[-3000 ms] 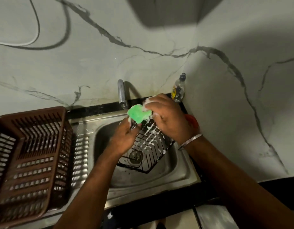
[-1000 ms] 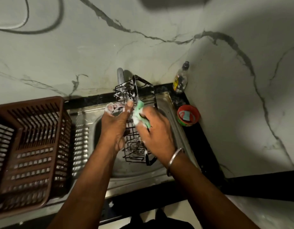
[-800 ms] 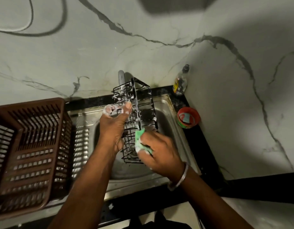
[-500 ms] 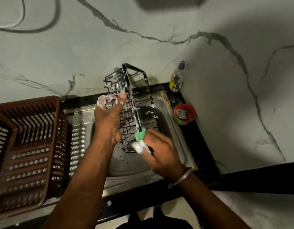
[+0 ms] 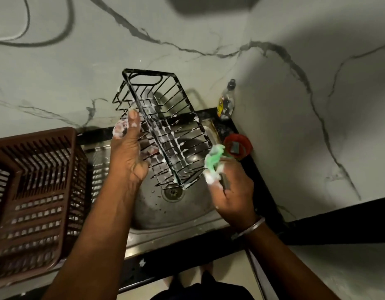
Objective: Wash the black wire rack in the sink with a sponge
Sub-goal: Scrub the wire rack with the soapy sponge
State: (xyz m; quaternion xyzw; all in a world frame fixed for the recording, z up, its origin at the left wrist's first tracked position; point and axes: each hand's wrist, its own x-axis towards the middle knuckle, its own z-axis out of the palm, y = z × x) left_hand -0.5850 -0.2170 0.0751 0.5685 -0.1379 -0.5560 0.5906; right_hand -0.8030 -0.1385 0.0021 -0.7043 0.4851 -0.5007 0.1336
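Note:
The black wire rack [image 5: 163, 118] stands nearly on end above the steel sink [image 5: 178, 215], streaked with white foam. My left hand [image 5: 128, 154] grips its left side, thumb up along the wires and fingers inside. My right hand [image 5: 230, 189] holds the green soapy sponge [image 5: 213, 159] just right of the rack's lower right corner, the sponge close to the wires. Foam covers the fingertips of both hands.
A brown plastic dish basket [image 5: 35, 191] sits on the drainboard at left. A small bottle [image 5: 226, 102] and a red soap tub [image 5: 238, 145] stand in the right corner by the marble wall. The tap is hidden behind the rack. The drain [image 5: 172, 192] is uncovered.
The rack has been lifted higher and tipped more upright out of the basin. My right hand with the sponge slid off the middle wires to the rack's lower right corner.

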